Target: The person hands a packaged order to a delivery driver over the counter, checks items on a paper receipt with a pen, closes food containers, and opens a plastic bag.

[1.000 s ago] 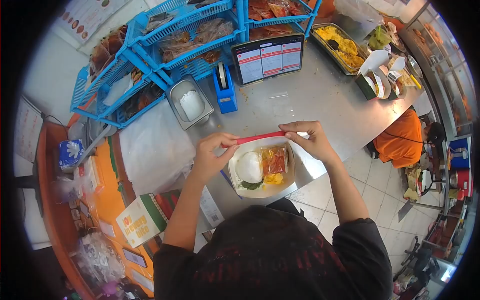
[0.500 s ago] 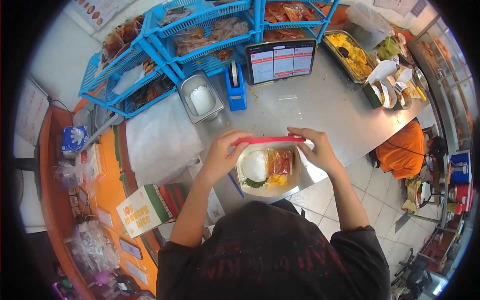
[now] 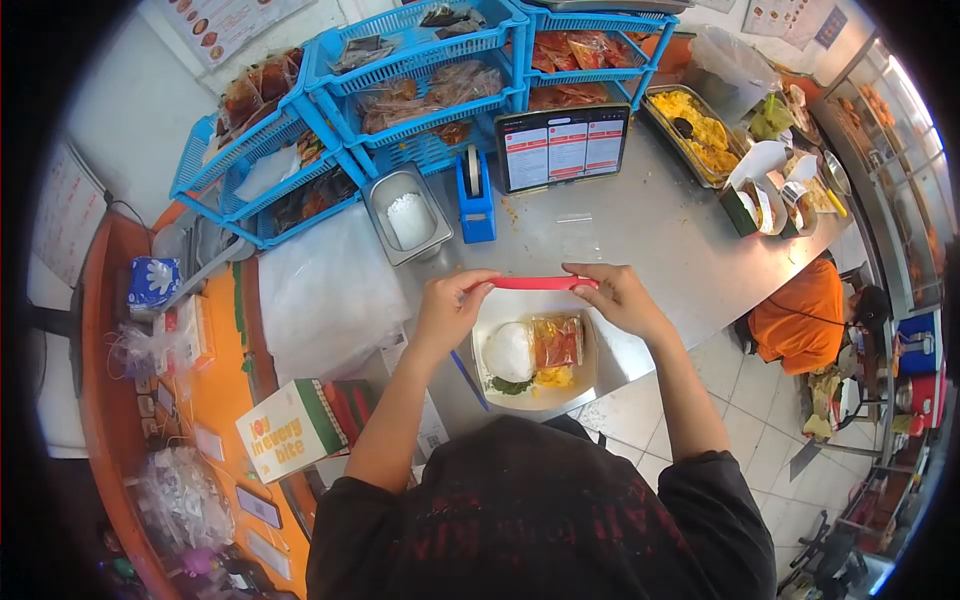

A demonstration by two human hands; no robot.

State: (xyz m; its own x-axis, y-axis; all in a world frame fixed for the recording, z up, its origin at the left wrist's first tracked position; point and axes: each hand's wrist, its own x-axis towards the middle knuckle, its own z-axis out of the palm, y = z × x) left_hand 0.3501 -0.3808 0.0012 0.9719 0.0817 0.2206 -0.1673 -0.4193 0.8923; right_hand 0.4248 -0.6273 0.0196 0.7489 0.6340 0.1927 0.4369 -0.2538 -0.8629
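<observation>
An open cardboard food box (image 3: 590,385) stands on the steel counter in front of me. Inside lie a white mound of rice (image 3: 509,352), a clear packet of reddish-brown sauce or food (image 3: 557,342), yellow bits (image 3: 556,376) and chopped greens (image 3: 511,385). Its red lid edge (image 3: 540,283) rises at the far side and looks slightly bowed. My left hand (image 3: 452,308) pinches the left end of this edge between thumb and fingers. At the right end, my right hand (image 3: 618,300) grips it the same way.
Behind the box are a tape dispenser (image 3: 476,200), a metal container of white stuff (image 3: 430,235) and a tablet (image 3: 563,148). Blue racks (image 3: 420,85) hold bagged items. Plastic bags (image 3: 325,290) and a printed carton (image 3: 290,430) lie left. Someone in orange (image 3: 800,315) is at right.
My right hand has shifted slightly left along the red lid edge, which now looks more bowed. The view has tilted a little, so the scene sits lower. Both hands keep hold.
</observation>
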